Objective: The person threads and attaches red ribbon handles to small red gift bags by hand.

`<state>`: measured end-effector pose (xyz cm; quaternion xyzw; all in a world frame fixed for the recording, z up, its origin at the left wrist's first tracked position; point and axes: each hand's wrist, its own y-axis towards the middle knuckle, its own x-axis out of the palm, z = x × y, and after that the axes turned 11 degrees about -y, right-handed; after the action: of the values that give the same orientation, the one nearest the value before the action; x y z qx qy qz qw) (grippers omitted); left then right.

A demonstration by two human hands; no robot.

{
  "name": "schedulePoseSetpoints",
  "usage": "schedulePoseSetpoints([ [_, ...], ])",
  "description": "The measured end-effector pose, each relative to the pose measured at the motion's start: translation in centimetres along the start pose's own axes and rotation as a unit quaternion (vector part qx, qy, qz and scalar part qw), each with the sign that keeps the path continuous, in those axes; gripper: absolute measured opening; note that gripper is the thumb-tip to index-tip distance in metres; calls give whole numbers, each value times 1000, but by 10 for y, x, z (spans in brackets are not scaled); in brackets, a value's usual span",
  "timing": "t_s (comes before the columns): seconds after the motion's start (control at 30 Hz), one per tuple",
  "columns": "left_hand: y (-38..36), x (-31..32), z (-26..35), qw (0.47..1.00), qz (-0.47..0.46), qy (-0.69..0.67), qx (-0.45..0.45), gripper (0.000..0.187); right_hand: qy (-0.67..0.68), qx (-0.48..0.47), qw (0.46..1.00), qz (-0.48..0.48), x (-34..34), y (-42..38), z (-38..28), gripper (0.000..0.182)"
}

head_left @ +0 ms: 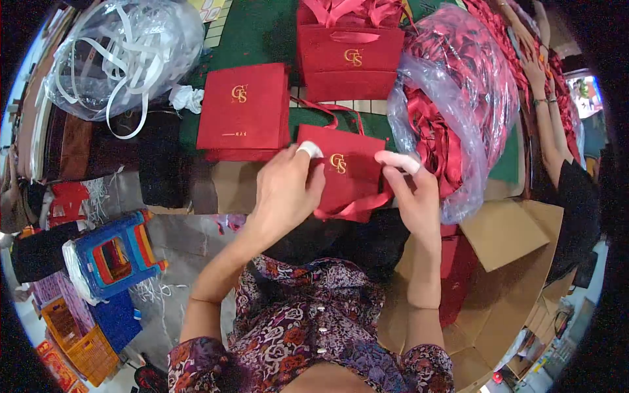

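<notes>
Pinched at left edge by left hand (pixel 285 182), touched at right by right hand (pixel 418 195) (grip: cannot tell): red bag (pixel 357 171), at near side of bench (pixel 252 40). Expect light, stiff, crease-prone card; hold side edges, clear of soft ribbon (pixel 357 205).

Left hand (pixel 288 187): stacked red bags (pixel 242 111) are sitting just ahead, blocking low forward travel. Green tabletop (pixel 259 36) is showing beyond, between clear plastic bag (pixel 164 39) and upright red bag (pixel 350 82). Narrow gap is running between stack and upright bag; loose red ribbon (pixel 333 116) is crossing near end. Right hand (pixel 419 196): bulky ribbon sack (pixel 465 78) is crowding outer side; cardboard box (pixel 504 236) is standing beside forearm. Space over held red bag (pixel 357 150) is lying open between hands.
</notes>
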<state>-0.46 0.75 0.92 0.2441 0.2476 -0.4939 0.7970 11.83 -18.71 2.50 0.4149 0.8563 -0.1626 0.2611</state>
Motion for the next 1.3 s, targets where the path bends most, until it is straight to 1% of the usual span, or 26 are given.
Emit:
schedulePoseSetpoints([
  [0.03,7,3,0,999,-16,32,-10,25,-57,-45,997,35,4,4,1,20],
  [0.07,14,7,0,999,-16,31,-7,25,-109,-58,990,69,10,9,1,16],
  [0.13,23,13,1,993,11,96,66,32,-89,-11,992,83,23,15,5,13],
  [0.17,26,15,0,993,-3,84,87,37,-90,-11,992,85,25,18,6,13],
  [0.23,34,23,-3,991,-3,77,105,39,-161,-43,981,98,28,22,8,12],
  [0.27,36,26,-4,990,-2,71,122,41,-161,-43,981,98,28,23,9,12],
  [0.33,39,28,-5,989,-16,80,122,42,-189,-52,976,96,28,25,9,13],
  [0.37,40,28,-5,988,-20,88,125,41,-189,-51,976,96,29,26,10,13],
  [0.43,43,28,-5,987,-25,96,127,39,-183,-79,975,95,29,28,12,13],
  [0.5,45,27,-6,987,-23,88,131,35,-192,-76,974,93,29,30,11,14],
  [0.67,44,25,-2,988,-21,71,136,32,-206,-66,973,83,29,30,9,13],
  [0.73,43,26,-2,988,-19,66,140,31,-190,-57,977,77,28,29,8,12],
  [0.8,41,29,-4,989,-1,34,145,24,-171,-57,980,79,29,28,6,12],
  [0.83,40,31,-4,989,-1,33,146,24,-151,-57,984,81,29,28,5,11],
  [0.9,36,34,-3,989,-4,27,148,17,-150,-45,985,76,30,29,6,12],
  [1.07,33,34,-1,990,4,24,141,15,-147,-4,986,76,38,28,1,12],
  [1.13,32,34,0,989,9,29,143,15,-96,-6,988,123,39,27,-1,14],
  [1.23,30,32,1,988,12,28,150,16,-85,21,991,102,36,26,-4,15],
  [1.3,29,33,1,986,20,15,165,15,-97,16,991,93,35,26,-7,15],
])
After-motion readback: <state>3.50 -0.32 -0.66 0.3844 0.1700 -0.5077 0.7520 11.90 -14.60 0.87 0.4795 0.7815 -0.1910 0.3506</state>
